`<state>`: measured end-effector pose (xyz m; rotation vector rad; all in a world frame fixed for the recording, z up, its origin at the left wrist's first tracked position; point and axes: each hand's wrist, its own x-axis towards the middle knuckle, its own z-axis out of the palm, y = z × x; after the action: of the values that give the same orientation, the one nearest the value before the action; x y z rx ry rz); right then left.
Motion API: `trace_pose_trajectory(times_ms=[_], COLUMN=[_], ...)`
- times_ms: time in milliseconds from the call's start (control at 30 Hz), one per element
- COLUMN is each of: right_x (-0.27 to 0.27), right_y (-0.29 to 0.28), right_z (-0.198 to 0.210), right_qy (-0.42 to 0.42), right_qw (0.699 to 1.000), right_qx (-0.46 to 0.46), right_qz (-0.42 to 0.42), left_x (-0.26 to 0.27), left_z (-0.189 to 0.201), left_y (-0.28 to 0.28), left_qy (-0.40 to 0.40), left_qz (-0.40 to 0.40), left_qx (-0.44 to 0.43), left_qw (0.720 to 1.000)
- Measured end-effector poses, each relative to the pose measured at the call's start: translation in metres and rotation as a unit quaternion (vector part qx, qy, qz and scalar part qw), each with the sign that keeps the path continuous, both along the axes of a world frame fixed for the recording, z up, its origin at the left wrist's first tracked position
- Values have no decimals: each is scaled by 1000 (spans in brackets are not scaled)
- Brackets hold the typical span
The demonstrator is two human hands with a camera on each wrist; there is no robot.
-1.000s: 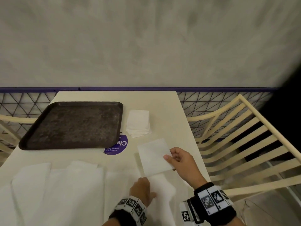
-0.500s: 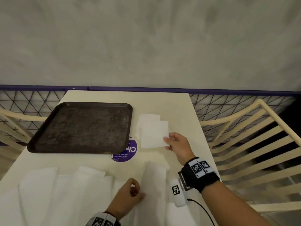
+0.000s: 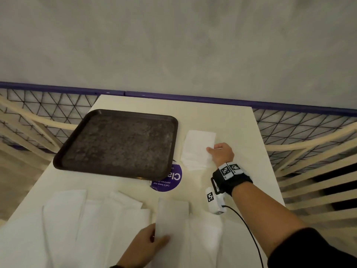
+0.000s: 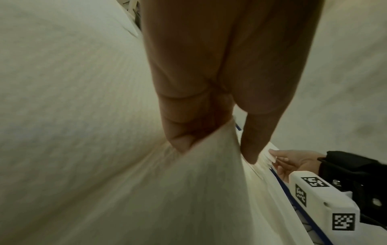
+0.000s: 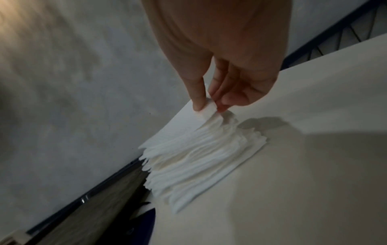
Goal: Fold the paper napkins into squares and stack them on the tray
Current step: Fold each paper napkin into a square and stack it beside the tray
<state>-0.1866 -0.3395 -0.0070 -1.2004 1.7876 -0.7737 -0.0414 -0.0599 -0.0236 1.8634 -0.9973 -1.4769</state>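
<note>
A dark brown tray lies bare at the table's far left. Just right of it sits a stack of folded white napkins on the table. My right hand pinches a corner of the folded square napkin that lies on top of that stack. Near the front edge, my left hand pinches the near end of a long unfolded napkin, thumb on top. Several more unfolded napkins lie spread at the front left.
A purple round sticker shows on the cream table by the tray's near right corner. Cream slatted chairs stand right and left. A mesh railing with a purple top bar runs behind the table before a grey wall.
My right hand carried the folded square forward from mid-table and set it on the stack beside the tray. My left hand drew back and took hold of a long unfolded napkin.
</note>
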Motion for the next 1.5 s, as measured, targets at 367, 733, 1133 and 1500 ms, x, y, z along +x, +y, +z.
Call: trace_pose_trajectory(times_ms=[367, 733, 1133, 1500], right_x=[-18, -39, -69, -70], right_y=[91, 201, 227, 230], right_z=[12, 59, 82, 87], right_qy=[-9, -243, -324, -325], right_qw=[993, 904, 894, 903], right_qx=[-58, 34, 14, 43], right_qz=[106, 350, 309, 278], left_x=[-3, -14, -28, -30], left_z=[39, 92, 109, 118], left_y=[-9, -3, 27, 33], left_qy=[69, 109, 130, 186], left_qz=[109, 134, 86, 84], left_qx=[-63, -182, -220, -208], left_qw=[990, 968, 963, 956])
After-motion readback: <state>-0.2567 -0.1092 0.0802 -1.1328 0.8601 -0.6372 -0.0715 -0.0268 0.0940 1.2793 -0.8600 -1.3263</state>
